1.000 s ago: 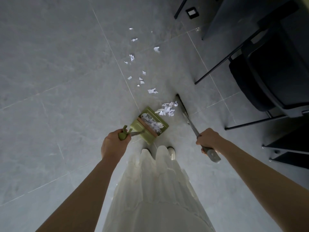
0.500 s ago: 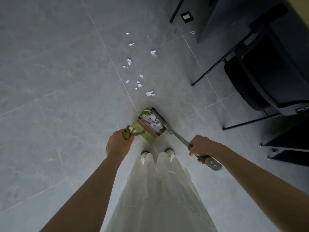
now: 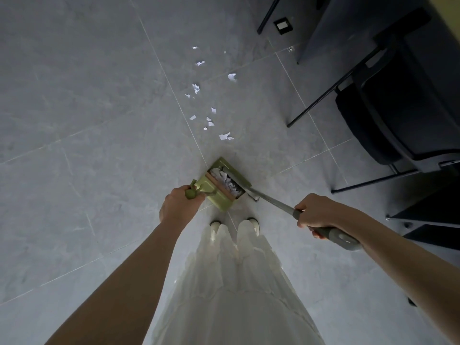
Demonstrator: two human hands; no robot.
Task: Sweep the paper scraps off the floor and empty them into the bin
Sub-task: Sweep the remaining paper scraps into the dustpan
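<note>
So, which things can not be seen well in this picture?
- Bin: not in the head view at all.
- Broom head: mostly hidden behind the green plastic dustpan.
- Farthest white paper scraps: too small to count.
- Black metal chair: cut by the right edge.

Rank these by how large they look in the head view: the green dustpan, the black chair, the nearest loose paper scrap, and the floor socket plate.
1. Black chair, by far.
2. Green dustpan.
3 and 4. Floor socket plate and nearest loose paper scrap look about alike; the plate lies farther off, so no ranking.
</note>
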